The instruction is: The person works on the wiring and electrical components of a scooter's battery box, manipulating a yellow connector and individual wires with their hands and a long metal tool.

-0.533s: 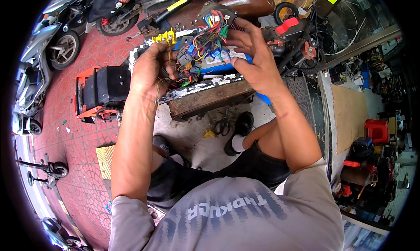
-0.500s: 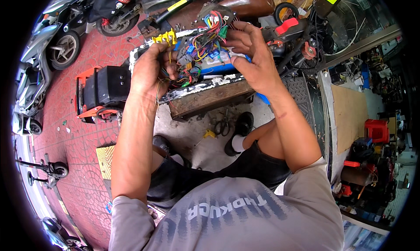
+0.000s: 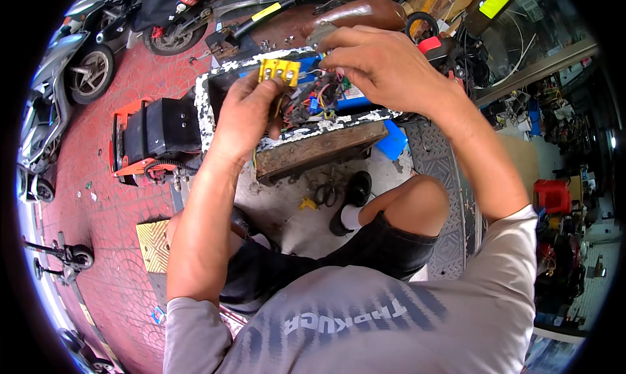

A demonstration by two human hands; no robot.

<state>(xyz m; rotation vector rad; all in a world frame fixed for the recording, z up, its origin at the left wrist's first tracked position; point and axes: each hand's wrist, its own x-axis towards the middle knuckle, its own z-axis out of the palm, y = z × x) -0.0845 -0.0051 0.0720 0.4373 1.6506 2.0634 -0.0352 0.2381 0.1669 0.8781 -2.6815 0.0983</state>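
Note:
My left hand [image 3: 251, 110] is closed on a yellow terminal block [image 3: 279, 72] with metal screws, its thumb on the lower edge. My right hand [image 3: 378, 64] is bent with its fingertips drawn together above the wires; what they hold is hidden. Beside those fingers a grey metal plate [image 3: 320, 33] shows in part. A tangle of coloured wires and connectors [image 3: 316, 103] lies between my hands. Under it is a long open box with a chipped black-and-white rim [image 3: 204, 107], containing a blue pack [image 3: 354, 98].
A wooden beam [image 3: 319, 154] runs along the box's near side. Scissors [image 3: 327, 193] and a yellow-handled tool [image 3: 308, 204] lie on the ground near my feet. An orange-and-black frame [image 3: 156, 129] stands left, parked motorbikes [image 3: 91, 74] farther off. A brown seat [image 3: 362, 17] lies beyond.
The terminal block has turned its screws toward me and moved right with my left hand. My right hand has risen and closed over the wires, which have sunk lower into the box.

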